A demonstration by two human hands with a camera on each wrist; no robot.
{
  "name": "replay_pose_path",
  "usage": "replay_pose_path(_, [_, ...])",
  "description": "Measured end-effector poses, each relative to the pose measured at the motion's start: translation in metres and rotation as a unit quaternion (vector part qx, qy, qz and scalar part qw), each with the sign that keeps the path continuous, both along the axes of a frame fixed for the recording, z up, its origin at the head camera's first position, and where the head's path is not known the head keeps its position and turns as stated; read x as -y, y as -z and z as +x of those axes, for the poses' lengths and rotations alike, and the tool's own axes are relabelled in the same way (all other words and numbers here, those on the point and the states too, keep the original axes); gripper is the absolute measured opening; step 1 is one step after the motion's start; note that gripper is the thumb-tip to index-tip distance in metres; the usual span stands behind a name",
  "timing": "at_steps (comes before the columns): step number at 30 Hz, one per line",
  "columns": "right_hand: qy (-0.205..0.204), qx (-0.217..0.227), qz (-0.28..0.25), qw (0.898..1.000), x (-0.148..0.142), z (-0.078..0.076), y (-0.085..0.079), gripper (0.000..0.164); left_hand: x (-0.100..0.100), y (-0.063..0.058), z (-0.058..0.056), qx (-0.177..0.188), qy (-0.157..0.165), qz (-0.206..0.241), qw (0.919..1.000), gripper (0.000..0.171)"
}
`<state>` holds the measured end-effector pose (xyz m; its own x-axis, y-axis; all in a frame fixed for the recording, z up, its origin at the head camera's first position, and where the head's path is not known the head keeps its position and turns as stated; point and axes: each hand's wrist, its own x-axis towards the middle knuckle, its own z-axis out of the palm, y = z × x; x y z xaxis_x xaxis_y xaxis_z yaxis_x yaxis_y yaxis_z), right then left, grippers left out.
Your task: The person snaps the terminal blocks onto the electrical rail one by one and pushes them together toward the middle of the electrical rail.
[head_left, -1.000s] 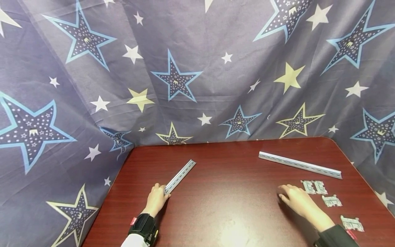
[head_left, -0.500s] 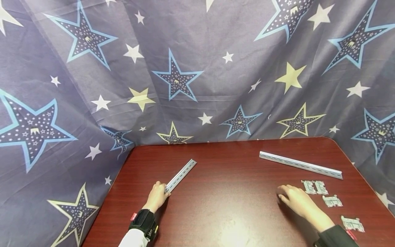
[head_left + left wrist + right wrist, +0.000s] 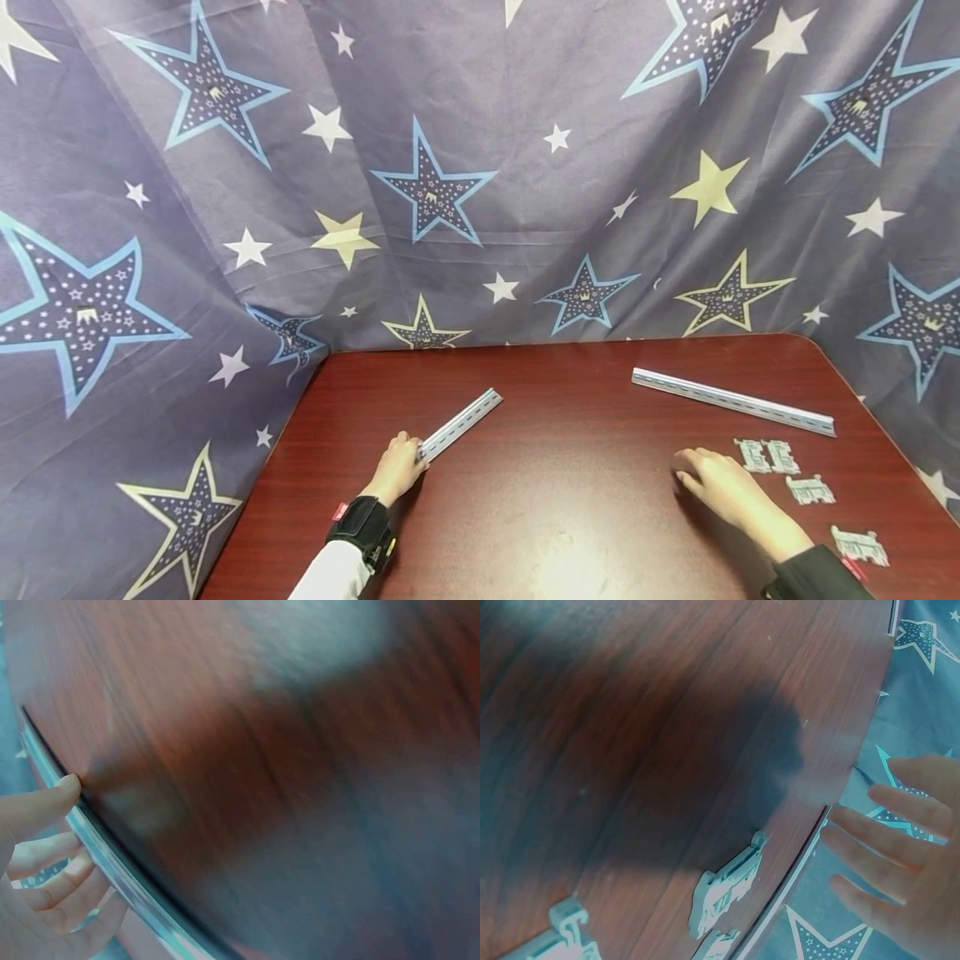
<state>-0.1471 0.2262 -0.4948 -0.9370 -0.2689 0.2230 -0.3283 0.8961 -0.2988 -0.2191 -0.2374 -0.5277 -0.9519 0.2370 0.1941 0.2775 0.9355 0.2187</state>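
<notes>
My left hand [image 3: 397, 468] grips the near end of a slotted metal DIN rail [image 3: 461, 425] on the left of the table. In the left wrist view the thumb lies on one edge of the rail [image 3: 120, 874], with the other fingers on its far side. My right hand [image 3: 720, 485] holds nothing, its fingers loosely bent over the table's right part. Seen from the right wrist, the hand [image 3: 900, 851] has its fingers apart, near several small pale grey plastic clip-like pieces [image 3: 727, 889].
A second, longer-looking slotted rail [image 3: 733, 402] lies at the back right. Beside the right hand are two grey pieces [image 3: 781, 457] side by side, a third piece [image 3: 810, 489], and another [image 3: 859, 546] nearer the front. A star-patterned curtain [image 3: 517, 183] hangs behind the reddish-brown table [image 3: 555, 433].
The left hand has shifted slightly right and away from me with the rail, whose far end has swung to the right. The right hand stays in place.
</notes>
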Motion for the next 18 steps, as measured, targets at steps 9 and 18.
replay_pose_path(9, [-0.003, 0.007, 0.003, 1.0, 0.002, 0.001, -0.001, 0.02, -0.024, -0.001, -0.005, 0.007, 0.053, -0.001, 0.9986, 0.024])
replay_pose_path(18, [-0.005, 0.008, -0.001, 1.0, 0.001, 0.0, 0.0, 0.02, -0.05, -0.001, -0.012, 0.023, 0.103, 0.002, 0.9944, 0.024])
